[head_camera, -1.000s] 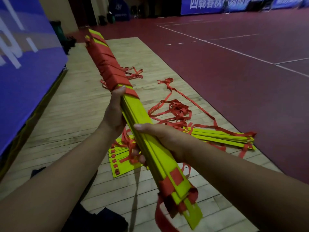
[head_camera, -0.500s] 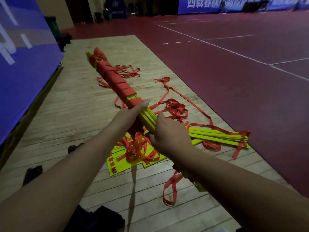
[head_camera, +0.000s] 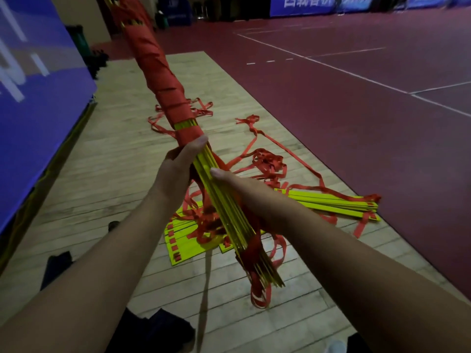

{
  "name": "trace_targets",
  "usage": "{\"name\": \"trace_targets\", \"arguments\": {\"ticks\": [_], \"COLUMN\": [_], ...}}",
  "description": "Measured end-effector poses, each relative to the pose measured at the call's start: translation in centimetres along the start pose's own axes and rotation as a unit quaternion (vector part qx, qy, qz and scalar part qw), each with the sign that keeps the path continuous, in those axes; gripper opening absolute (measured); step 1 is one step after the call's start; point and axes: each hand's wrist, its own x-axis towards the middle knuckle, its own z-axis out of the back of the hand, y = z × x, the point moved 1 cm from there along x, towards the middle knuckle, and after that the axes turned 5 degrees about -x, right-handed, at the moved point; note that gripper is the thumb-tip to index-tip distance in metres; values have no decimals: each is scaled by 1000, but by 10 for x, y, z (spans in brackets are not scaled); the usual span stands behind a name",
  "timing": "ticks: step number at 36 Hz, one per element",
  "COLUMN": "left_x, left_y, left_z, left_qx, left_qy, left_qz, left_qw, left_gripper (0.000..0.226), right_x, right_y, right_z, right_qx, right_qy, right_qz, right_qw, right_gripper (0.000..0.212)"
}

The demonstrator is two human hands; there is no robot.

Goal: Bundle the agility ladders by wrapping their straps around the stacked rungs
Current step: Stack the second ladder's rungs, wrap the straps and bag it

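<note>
Your left hand (head_camera: 178, 171) grips the stack of yellow rungs (head_camera: 224, 212) just below the wrapped part. Its thumb reaches up to the last turn of red strap (head_camera: 163, 80). Your right hand (head_camera: 237, 188) holds the same stack just beside it, nearer you, with the thumb pressed on the top edge. Its fingers pass under the rungs out of sight, so I can't say how tightly they close. The stack is off the floor and tilted up and away from you. Its far half is bound in strap, and its near end is bare with strap loops hanging. Below, on the wooden floor (head_camera: 114, 161), lie a tangle of loose strap (head_camera: 267, 161), a second rung pile (head_camera: 336, 203) to the right and flat rungs (head_camera: 183, 240) under your arms. The red court (head_camera: 356, 123) lies beyond.
</note>
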Motion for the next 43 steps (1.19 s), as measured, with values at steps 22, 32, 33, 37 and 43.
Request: {"name": "trace_targets", "arguments": {"ticks": [22,32,33,37,43], "left_x": [35,40,41,45,48], "left_y": [41,31,30,23,25], "left_z": [1,1,1,2,2], "left_qx": [33,-23,-29,-8,170], "left_qy": [-69,-36,-55,-57,13], "left_qz": [104,52,60,110,189], "left_qw": [992,998,996,992,967], "left_gripper": [32,49,51,48,54], "right_x": [60,44,45,45,55], "right_y": [-14,-7,-7,1,-12], "right_z": [25,25,21,16,33], "right_qx": [-352,35,22,-70,-397], "right_qy": [-246,127,107,-34,-237], "right_qz": [125,-42,-33,31,17], "right_qw": [894,990,993,996,887], "right_gripper": [76,37,35,12,29]}}
